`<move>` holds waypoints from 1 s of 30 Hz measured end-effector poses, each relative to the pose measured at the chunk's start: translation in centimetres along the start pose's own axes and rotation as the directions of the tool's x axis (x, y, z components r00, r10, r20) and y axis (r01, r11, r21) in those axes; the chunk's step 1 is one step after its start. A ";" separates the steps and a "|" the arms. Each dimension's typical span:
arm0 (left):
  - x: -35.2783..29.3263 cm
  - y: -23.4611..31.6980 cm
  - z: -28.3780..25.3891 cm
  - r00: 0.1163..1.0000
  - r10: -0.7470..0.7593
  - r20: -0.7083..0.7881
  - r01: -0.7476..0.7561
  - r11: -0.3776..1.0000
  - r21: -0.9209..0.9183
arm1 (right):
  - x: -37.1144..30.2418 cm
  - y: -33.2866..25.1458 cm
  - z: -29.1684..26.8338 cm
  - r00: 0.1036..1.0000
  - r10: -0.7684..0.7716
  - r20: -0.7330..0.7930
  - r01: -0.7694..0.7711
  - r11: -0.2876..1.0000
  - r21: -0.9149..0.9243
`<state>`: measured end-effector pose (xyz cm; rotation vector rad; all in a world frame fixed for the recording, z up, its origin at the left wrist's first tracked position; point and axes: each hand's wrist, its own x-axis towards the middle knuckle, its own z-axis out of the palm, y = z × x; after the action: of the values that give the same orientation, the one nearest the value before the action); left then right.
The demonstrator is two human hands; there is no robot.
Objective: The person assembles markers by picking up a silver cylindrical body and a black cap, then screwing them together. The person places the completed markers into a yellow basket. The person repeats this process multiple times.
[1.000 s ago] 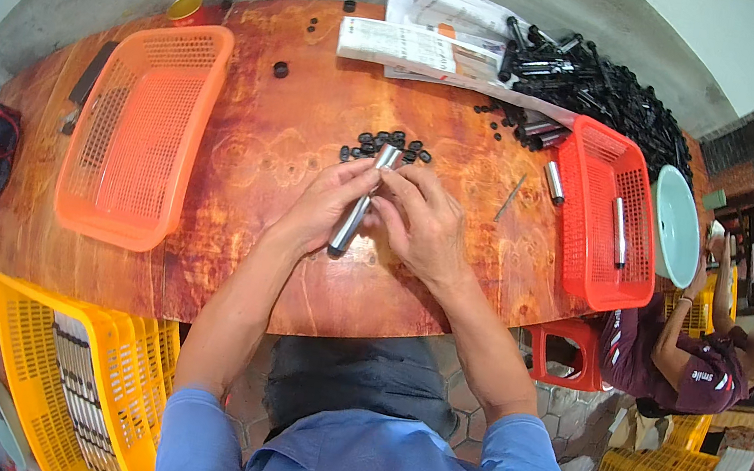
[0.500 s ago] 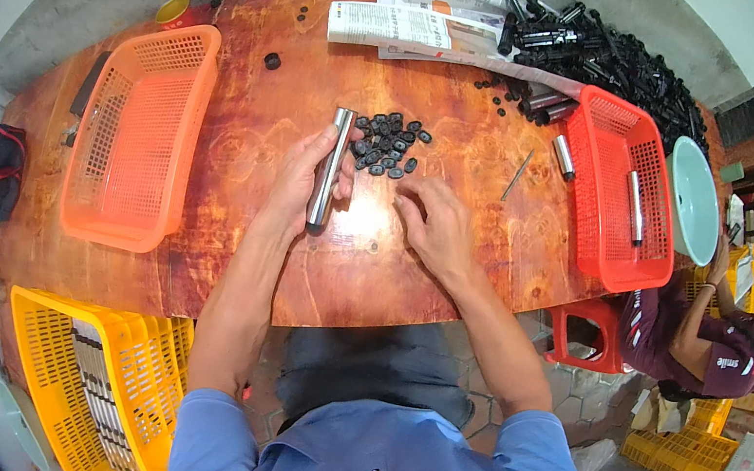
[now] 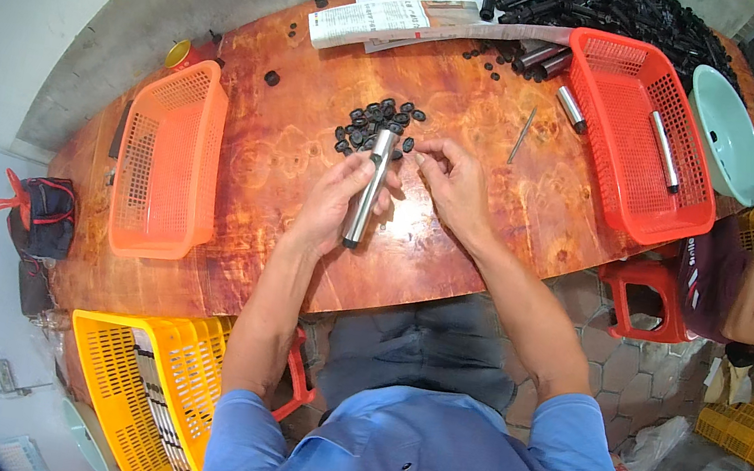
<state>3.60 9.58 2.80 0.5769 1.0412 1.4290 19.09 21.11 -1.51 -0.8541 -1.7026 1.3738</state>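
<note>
Resting in left hand (image 3: pixel 335 201): metal tube (image 3: pixel 368 187).

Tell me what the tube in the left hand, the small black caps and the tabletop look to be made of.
Tube: likely metal, a bright silvery sheen along its length. Black caps: probably plastic or rubber, a dull dark surface; too small to tell which. Tabletop: wood with a glossy finish, swirling reddish grain and a light glare near the hands.
</note>
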 end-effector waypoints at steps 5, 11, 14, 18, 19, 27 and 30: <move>-1.5 -1.2 0.6 0.999 -0.045 -0.023 0.048 0.983 0.180 | 0.3 0.1 -0.6 0.993 0.119 0.008 -0.119 0.980 0.160; -1.9 -1.4 3.0 0.912 0.372 0.172 -0.271 0.232 0.934 | 0.6 -3.7 -3.5 0.948 0.183 0.260 -0.176 0.983 -0.048; -1.8 -2.3 2.9 0.862 0.397 0.316 -0.312 -0.077 0.947 | 0.6 -3.7 -4.5 0.929 0.151 0.338 -0.098 0.981 -0.169; -1.1 -3.4 2.7 0.772 0.422 0.476 -0.391 -0.276 0.878 | 0.3 -2.8 -5.5 0.897 0.168 0.408 -0.149 0.986 -0.078; -1.0 -3.6 2.7 0.755 0.414 0.508 -0.407 -0.312 0.859 | 0.2 -2.6 -5.7 0.893 0.172 0.417 -0.158 0.985 -0.068; -1.5 -4.6 3.1 0.738 0.495 0.459 -0.398 -0.230 0.888 | -0.8 -2.5 -6.5 0.896 0.096 0.434 -0.027 0.986 -0.164; -1.7 -4.8 3.1 0.754 0.514 0.410 -0.364 -0.192 0.911 | -1.2 -2.5 -6.4 0.900 0.078 0.428 -0.017 0.989 -0.144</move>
<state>8.95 8.17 0.61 2.2179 2.0997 0.9649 25.23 22.58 1.55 -0.7003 -2.1473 1.5811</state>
